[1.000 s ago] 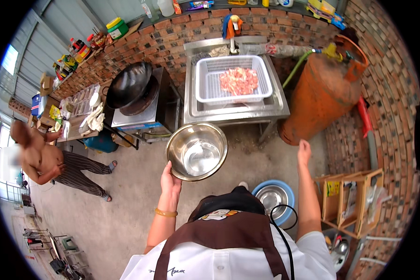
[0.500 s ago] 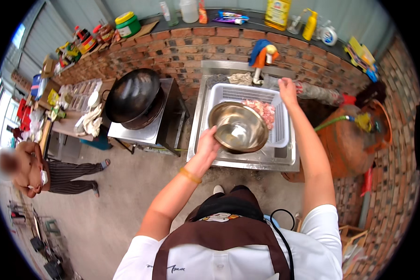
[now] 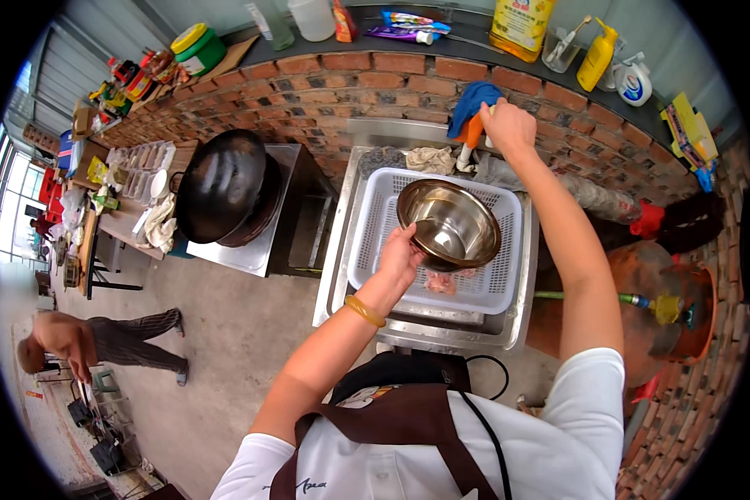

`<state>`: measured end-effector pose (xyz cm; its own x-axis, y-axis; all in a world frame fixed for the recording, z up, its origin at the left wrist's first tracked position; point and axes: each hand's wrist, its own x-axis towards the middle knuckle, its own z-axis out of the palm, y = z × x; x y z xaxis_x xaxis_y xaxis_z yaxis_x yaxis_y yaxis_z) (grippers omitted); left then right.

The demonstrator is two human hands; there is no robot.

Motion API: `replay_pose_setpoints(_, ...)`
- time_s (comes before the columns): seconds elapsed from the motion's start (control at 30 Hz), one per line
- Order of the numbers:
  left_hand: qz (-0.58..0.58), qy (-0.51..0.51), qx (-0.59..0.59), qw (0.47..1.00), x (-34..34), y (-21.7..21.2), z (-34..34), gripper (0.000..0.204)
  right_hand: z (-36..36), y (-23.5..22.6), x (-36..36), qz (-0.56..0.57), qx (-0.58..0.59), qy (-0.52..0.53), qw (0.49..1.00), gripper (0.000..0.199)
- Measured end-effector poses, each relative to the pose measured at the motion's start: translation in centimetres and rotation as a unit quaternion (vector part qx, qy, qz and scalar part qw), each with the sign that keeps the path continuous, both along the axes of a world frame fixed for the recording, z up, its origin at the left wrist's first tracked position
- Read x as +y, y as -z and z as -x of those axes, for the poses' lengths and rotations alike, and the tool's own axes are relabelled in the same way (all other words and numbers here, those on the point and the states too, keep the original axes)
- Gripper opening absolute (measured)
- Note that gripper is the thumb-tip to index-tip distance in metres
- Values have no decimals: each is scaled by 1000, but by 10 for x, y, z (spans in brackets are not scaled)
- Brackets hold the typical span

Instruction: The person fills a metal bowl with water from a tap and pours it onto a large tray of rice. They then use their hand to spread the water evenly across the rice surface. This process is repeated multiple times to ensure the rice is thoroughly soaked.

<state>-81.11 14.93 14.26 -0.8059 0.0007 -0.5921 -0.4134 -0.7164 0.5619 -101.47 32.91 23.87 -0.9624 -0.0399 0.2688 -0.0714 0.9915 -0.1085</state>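
In my left hand (image 3: 402, 262) is a shiny steel bowl (image 3: 457, 221), gripped by its near-left rim. It is held over a white plastic basket (image 3: 508, 287) in the steel sink (image 3: 329, 304). Pieces of raw meat (image 3: 440, 283) show in the basket below the bowl's near edge; the bowl hides the others. Higher up, my right hand (image 3: 511, 129) is closed over the top of the tap (image 3: 467, 154). Blue and orange cloth (image 3: 475, 108) wraps the tap, and my fingers cover its knob.
Left of the sink, a black wok (image 3: 221, 187) tilts on a steel stove. A rusty gas cylinder (image 3: 667, 292) stands to the right. Bottles and a yellow pump bottle (image 3: 596, 60) line the ledge above the brick wall. Another person (image 3: 62, 337) stands far left.
My right hand has moved up and left onto the tap. The bowl has shifted right and up, over the meat. The other person has bent over toward the equipment at the lower left.
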Motion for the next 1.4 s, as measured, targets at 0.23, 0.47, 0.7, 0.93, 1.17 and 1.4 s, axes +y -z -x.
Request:
replay_pose_setpoints(0.23, -85, -31, 25, 996, 40, 17, 46, 21, 17, -1, 31, -23, 42, -218, 975, 34)
replay_pose_setpoints(0.47, -101, -53, 18, 993, 54, 21, 65, 22, 25, 3, 41, 27, 20, -270, 962, 35)
replay_pose_setpoints(0.7, -97, -59, 30, 993, 56, 7, 69, 20, 28, -1, 43, 14, -7, -285, 958, 33)
replay_pose_setpoints(0.93, -82, -91, -6, 992, 55, 9, 62, 19, 13, 26, 47, 198, 33, -239, 950, 51)
replay_pose_setpoints(1.17, -70, -81, -10, 994, 55, 6, 54, 21, -42, 85, 88, 252, 18, -35, 967, 49)
replay_pose_setpoints(1.4, -48, -16, 11, 999, 13, 60, 60, 28, -85, 169, 88, 581, -107, 9, 807, 28)
